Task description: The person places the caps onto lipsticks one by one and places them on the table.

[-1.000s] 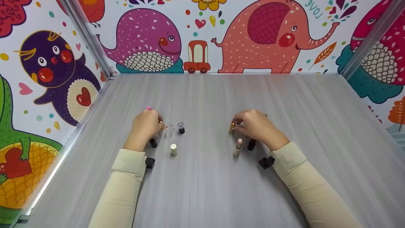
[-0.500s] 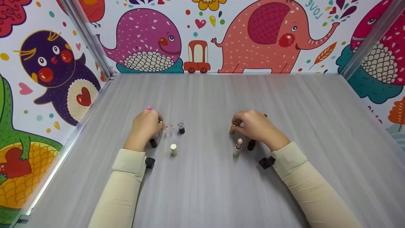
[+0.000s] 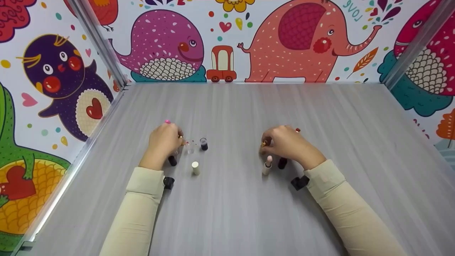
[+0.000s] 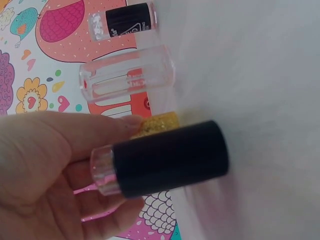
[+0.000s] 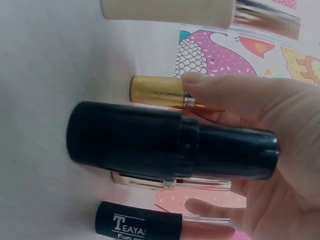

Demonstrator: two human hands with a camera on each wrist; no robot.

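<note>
- The right hand [image 3: 288,144] has its fingers curled round a gold lipstick tube [image 5: 159,92]; in the right wrist view a fingertip [image 5: 200,80] lies on its upper end.
- Against the earlier head pictures, the gold tube stood clear at the hand's left edge a second ago; now only a glint of it [image 3: 264,143] shows under the fingers, so the hand has closed down over it and the tube sits slightly lower and nearer the person.
- Judged from this, the grip on the gold tube is being settled rather than released.
- The left hand [image 3: 162,141] has not moved; its fingers rest at a gold glitter tube [image 4: 156,122], but whether they pinch it cannot be told.
- Just beside that hand stand a black-capped tube [image 4: 167,159], a clear plastic cap [image 4: 127,74] and a small black-labelled bottle [image 4: 125,20].
- Near the right hand stand a black lipstick case [image 5: 170,142], a cream tube [image 5: 167,11] and a pink uncapped lipstick [image 3: 268,163] on the grey table [image 3: 241,213].
- Readable writing: "TEAYAS" on a black lipstick base [image 5: 137,226], with a second line beginning "FUN C"; the bottle's label is too blurred to read.
</note>
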